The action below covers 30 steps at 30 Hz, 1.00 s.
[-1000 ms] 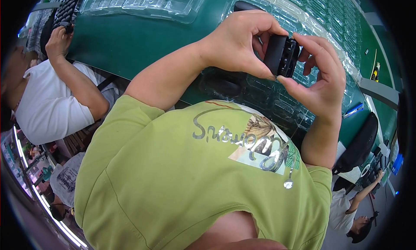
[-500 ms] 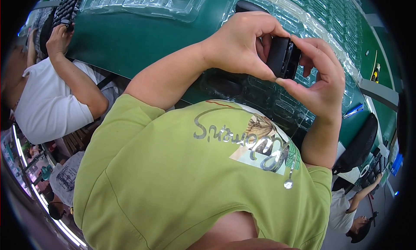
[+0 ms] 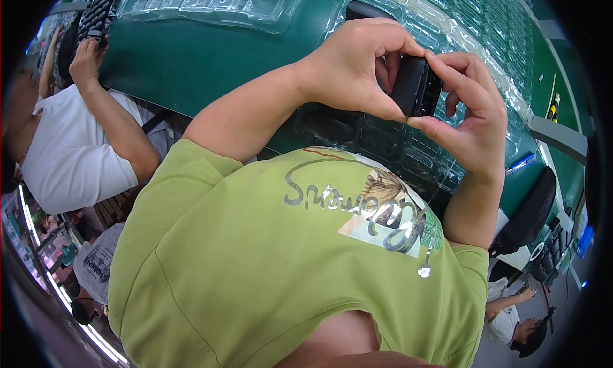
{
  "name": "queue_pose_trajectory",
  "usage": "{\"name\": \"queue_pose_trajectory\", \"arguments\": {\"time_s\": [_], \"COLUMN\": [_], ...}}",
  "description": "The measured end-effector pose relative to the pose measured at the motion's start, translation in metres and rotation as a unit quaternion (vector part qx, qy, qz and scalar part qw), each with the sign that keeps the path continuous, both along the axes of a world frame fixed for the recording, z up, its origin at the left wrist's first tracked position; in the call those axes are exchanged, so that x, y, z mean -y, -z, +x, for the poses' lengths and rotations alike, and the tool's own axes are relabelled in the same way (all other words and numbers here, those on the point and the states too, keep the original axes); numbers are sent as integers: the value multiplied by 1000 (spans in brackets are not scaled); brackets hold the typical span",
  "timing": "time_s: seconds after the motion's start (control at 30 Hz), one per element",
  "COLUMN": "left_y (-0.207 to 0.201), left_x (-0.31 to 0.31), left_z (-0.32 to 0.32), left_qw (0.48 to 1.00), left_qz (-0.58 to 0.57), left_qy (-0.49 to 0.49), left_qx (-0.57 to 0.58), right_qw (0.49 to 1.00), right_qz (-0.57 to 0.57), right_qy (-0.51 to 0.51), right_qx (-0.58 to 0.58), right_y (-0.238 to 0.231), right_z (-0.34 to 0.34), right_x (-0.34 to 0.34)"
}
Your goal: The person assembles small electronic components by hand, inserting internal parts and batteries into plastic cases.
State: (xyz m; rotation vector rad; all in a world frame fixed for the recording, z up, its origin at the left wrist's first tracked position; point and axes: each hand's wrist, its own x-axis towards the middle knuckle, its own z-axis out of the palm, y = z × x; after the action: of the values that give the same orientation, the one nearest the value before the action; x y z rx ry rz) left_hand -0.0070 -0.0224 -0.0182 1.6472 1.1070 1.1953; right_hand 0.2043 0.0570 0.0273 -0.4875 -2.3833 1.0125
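Note:
A small black plastic case (image 3: 407, 86) is held up over the clear trays, between my two hands. On its left side my left hand (image 3: 357, 65) grips it, thumb at the lower edge and index finger at the upper edge. My right hand (image 3: 472, 103) pinches the same two edges from the right, its fingertips meeting those of the left. A seam runs along the case, and its right part shows small details inside that I cannot make out. Behind my left hand lies a dark rounded piece (image 3: 369, 10). Another dark oval piece (image 3: 327, 127) rests below my left wrist.
Clear plastic trays (image 3: 485, 23) cover much of the green table (image 3: 191, 68). Another clear tray (image 3: 217, 4) lies at the far left. A blue pen-like object (image 3: 520, 163) and a black bag-like item (image 3: 529, 211) are at right. Co-workers sit on both sides.
The case has turned slightly in my hands, and more of its right part's inside shows. My right fingers have shifted a little. At the right, a co-worker's arm has drawn back.

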Motion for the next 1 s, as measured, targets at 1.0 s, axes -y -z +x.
{"name": "queue_pose_trajectory", "arguments": {"time_s": [1.0], "left_y": [10], "left_x": [-11], "left_z": [12], "left_qw": [955], "left_qz": [-39], "left_qy": [-108], "left_qx": [274], "right_qw": [958], "right_qz": [-255], "right_qy": [117], "right_qx": [-65], "right_y": [29], "right_z": [-10], "right_x": [-5]}}
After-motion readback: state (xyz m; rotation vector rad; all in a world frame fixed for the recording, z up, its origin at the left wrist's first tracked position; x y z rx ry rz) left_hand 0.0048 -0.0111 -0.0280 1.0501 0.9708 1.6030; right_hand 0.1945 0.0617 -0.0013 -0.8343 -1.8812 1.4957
